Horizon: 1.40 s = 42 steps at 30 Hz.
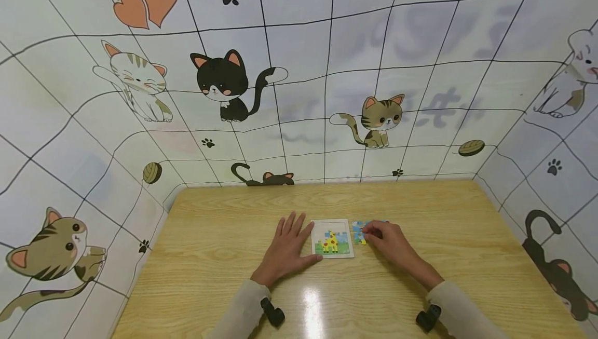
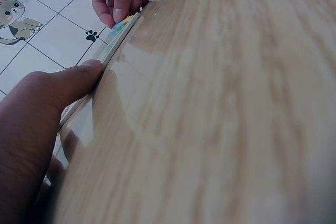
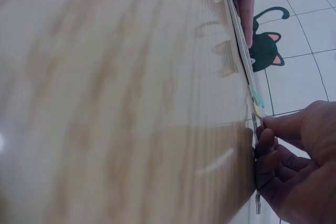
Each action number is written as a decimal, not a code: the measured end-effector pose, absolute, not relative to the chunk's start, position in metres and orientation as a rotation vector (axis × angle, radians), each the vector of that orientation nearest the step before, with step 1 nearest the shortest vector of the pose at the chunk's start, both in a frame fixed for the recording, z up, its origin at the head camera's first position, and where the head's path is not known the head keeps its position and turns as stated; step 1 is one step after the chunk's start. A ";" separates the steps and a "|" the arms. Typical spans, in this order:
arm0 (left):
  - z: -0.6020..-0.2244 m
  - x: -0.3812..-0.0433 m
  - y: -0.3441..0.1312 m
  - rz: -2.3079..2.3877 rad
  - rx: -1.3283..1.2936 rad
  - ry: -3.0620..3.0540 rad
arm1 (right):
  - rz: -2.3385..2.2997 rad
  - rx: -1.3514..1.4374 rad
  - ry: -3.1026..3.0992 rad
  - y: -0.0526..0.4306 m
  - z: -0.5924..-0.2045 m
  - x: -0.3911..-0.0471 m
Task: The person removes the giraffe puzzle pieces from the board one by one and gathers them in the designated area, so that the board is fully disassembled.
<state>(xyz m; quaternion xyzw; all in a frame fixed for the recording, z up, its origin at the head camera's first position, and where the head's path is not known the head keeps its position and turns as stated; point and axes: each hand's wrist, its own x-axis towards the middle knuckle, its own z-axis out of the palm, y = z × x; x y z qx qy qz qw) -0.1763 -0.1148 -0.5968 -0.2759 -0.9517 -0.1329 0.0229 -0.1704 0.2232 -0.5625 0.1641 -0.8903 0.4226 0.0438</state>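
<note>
Since puzzle tray (image 1: 329, 226), between hands, might slide, head view: L hand (image 1: 288, 246), fingers straight, gripping nothing, lies along its L side; loose pcs (image 1: 357, 226) R of tray, prob. for reach. L-wrist view: thumb on tray edge. R-wrist view: R hand (image 3: 296, 153) pinches pc (image 3: 258, 110), R of tray.
</note>
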 end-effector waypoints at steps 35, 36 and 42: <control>-0.594 -0.175 -0.114 -0.458 -0.865 -2.934 | 1.095 0.520 -2.778 0.222 -0.558 -0.168; -0.594 -0.175 -0.115 -0.452 -0.867 -2.929 | 1.097 0.523 -2.776 0.222 -0.559 -0.168; -0.595 -0.175 -0.115 -0.439 -0.868 -2.927 | 1.120 0.507 -2.788 0.221 -0.560 -0.168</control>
